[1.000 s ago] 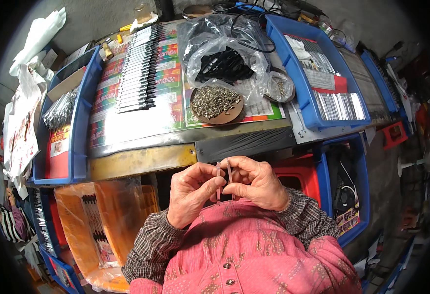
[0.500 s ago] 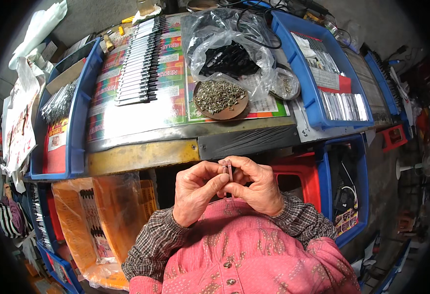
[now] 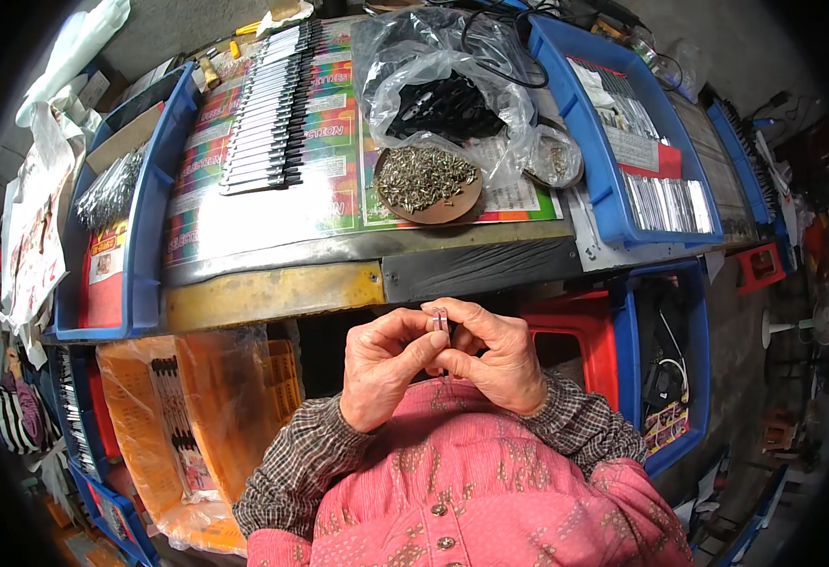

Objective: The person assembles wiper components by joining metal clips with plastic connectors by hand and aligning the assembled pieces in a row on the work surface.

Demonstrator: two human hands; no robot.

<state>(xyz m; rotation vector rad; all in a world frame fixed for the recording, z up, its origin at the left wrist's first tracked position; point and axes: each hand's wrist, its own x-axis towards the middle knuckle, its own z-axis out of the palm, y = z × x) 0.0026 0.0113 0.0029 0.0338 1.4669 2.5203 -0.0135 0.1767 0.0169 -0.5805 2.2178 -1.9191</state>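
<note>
Slim clear pieces sit close together between the fingertips, just short of the worktop. The left hand and right hand each keep a thumb-and-finger grip pinched on them. Lining them up seems the step in hand; the next move calls for light, steady pressure. Beyond lies a dish of metal bits.

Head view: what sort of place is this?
Probably an assembly workshop, judging by the row of slim silver-and-black pen-like pieces, a round brown dish heaped with tiny metallic parts, and a blue plastic tray holding slim silvery pieces.
</note>
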